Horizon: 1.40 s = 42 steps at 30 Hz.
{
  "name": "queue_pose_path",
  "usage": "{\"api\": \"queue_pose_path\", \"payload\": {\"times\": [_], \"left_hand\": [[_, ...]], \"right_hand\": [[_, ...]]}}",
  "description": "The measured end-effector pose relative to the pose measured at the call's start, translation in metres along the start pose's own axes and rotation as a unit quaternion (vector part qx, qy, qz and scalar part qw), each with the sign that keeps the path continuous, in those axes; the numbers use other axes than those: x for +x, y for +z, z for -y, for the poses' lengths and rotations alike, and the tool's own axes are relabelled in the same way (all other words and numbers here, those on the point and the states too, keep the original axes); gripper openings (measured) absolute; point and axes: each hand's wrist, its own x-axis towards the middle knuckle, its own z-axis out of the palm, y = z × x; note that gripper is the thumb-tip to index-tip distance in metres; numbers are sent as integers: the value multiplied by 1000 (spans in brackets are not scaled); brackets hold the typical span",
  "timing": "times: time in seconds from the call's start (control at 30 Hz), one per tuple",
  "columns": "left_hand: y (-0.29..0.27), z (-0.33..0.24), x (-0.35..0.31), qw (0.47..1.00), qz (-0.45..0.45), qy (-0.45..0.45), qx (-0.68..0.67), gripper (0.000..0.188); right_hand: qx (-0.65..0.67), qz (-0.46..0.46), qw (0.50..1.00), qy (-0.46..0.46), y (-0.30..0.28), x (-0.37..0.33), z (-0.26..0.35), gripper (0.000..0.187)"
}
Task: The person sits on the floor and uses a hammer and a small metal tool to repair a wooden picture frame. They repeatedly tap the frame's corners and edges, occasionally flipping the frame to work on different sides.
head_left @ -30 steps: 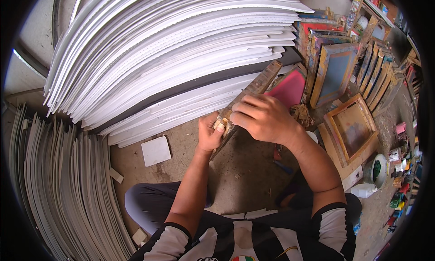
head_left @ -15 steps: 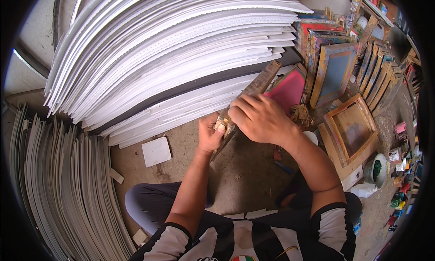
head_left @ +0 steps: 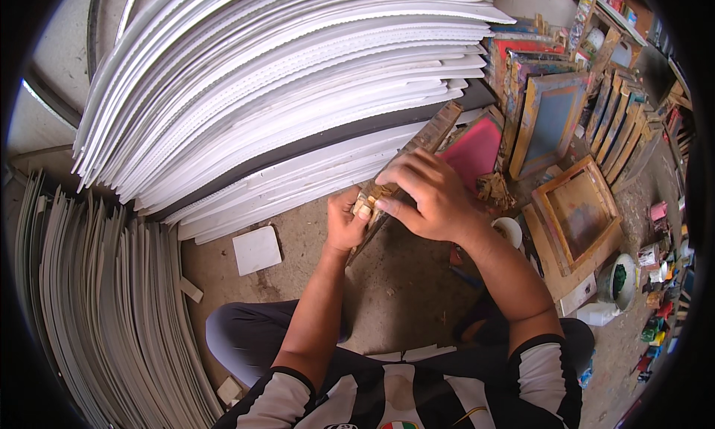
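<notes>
A long, worn wooden bar (head_left: 437, 128) slants across in front of me, its far end up and to the right. My left hand (head_left: 345, 220) is closed around its lower part, the thumb pressing beside a small pale piece (head_left: 366, 204) that looks like wood. Over the middle of the bar, my right hand (head_left: 439, 196) has its index finger and thumb spread apart. That thumb's tip reaches the pale piece, while the index finger lies along the bar; the other fingers are partly hidden behind the hand.
Tall stacks of white sheets (head_left: 298, 79) and grey sheets (head_left: 112, 302) stand ahead and left. Wooden frames with mesh (head_left: 553, 120) lean at right; another frame (head_left: 607, 220) lies near a bowl with green stuff (head_left: 630, 280). A white square (head_left: 257, 250) lies on the floor.
My right hand has loosened from its curled hold on the bar. Its index finger and thumb have spread, with the thumb now at the small pale piece. My left hand stays in place.
</notes>
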Motion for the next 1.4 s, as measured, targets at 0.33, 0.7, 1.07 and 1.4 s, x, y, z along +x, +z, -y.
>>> {"api": "queue_pose_path", "payload": {"times": [0.33, 0.7, 1.07, 1.4], "left_hand": [[-1, -2, -1, 999, -3, 7, 34, 64], [14, -12, -10, 996, -80, 11, 49, 53], [19, -21, -13, 988, -153, -13, 5, 48], [29, -24, -14, 993, -85, 5, 78, 48]], "right_hand": [[-115, 7, 993, -25, 8, -3, 4, 12], [-117, -121, 979, 113, 23, -21, 7, 8], [-24, -47, 995, 88, 10, -5, 14, 7], [-81, 166, 983, 13, -21, 28, 7, 3]]}}
